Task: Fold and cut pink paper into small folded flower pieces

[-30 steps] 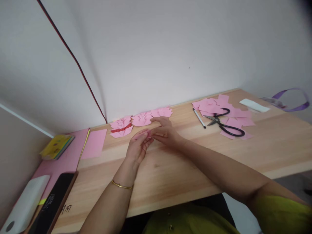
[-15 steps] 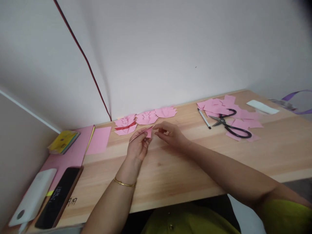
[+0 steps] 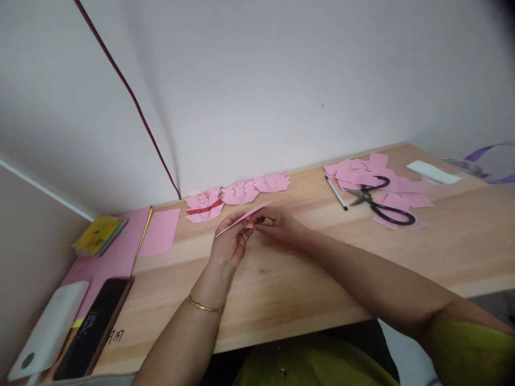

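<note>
A: Where's the work, taking the scissors (image 3: 365,196) as marker?
B: Well left of them, above the table (image 3: 289,289). A creased pink sheet (image 3: 244,218), tilted, its far corner raised, one small part folded down.
A: Left hand (image 3: 227,241)?
B: Pinching the sheet, thumb on the near face, fingers behind and beneath. (Gold bracelet (image 3: 205,307) on that wrist.)
A: Right hand (image 3: 281,225)?
B: Between sheet and scissors, nearer the sheet. Fingers curled, tips at the folded part; partly hidden, so cannot tell whether they pinch it.
A: Around the scissors?
B: Blades apart. Loose pink pieces (image 3: 356,174) behind and under them; a pen (image 3: 336,193) just left; a white strip (image 3: 433,172) to the right, farther back.
A: Farther left of the scissors?
B: Folded pink papers (image 3: 240,193) in a row by the wall, beyond the hands. Red strip (image 3: 204,207) across the leftmost. Yellow packet (image 3: 98,233) farther left again.
</note>
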{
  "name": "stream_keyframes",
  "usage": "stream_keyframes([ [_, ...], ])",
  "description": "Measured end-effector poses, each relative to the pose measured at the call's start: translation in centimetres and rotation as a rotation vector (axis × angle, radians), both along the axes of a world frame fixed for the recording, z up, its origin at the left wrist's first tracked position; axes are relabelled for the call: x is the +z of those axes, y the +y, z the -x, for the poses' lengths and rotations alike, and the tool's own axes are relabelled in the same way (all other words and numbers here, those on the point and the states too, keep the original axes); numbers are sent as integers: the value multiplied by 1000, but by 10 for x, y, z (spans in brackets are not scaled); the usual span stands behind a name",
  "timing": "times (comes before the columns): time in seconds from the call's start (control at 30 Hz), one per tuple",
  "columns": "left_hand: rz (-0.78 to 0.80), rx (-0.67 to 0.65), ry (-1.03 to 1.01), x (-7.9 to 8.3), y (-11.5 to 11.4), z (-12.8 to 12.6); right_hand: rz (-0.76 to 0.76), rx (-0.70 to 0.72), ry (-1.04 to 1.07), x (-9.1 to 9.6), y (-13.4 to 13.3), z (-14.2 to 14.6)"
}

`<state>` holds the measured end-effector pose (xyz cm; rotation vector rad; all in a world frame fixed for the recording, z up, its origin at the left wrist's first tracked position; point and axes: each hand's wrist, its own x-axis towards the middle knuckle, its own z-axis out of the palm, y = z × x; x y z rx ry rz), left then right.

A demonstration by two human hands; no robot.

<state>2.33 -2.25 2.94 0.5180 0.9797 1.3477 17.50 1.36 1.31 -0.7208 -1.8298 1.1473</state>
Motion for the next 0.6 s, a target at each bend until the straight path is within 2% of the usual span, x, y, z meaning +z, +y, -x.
stream_keyframes([
  [0.33, -32, 2, 9, 0, 0, 0, -33, -13, -58, 4, 0, -1],
  [0.6, -39, 13, 37, -4, 1, -2, 94, -118, -92, 3, -5, 7],
])
